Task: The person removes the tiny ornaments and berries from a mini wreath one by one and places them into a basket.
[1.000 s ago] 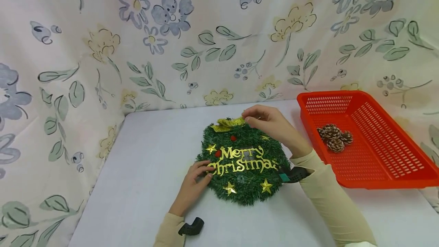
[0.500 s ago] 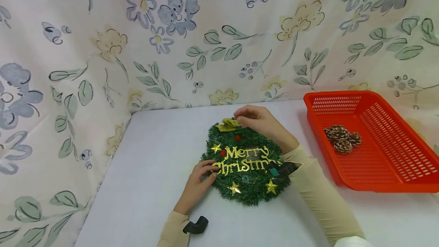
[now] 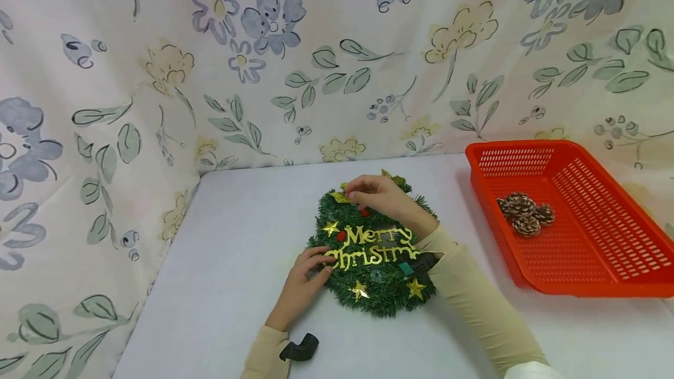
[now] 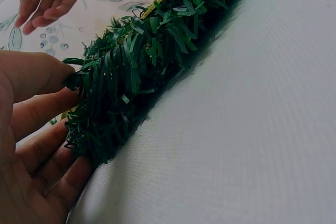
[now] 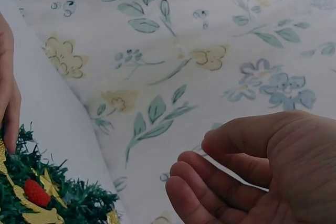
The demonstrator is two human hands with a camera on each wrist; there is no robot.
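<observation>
A green tinsel wreath (image 3: 379, 294) with gold "Merry Christmas" lettering (image 3: 371, 257), gold stars (image 3: 416, 289) and small red berries (image 3: 341, 236) lies on the table. My left hand (image 3: 305, 276) holds its left edge, thumb and fingertips against the tinsel (image 4: 126, 72) in the left wrist view. Over the top of the wreath hovers my right hand (image 3: 379, 195), partly covering a glittery gold bow (image 3: 339, 197). In the right wrist view this hand (image 5: 236, 177) has loosely bent fingers with nothing between them.
A red plastic basket (image 3: 579, 285) stands at the right, with several pine cones (image 3: 526, 224) near its left side. A floral curtain (image 3: 295, 104) hangs behind and left of the white table (image 3: 226, 238).
My right hand has moved left and slightly nearer across the bow, uncovering its right part. The left hand stays on the wreath's edge. The head view has shifted slightly.
</observation>
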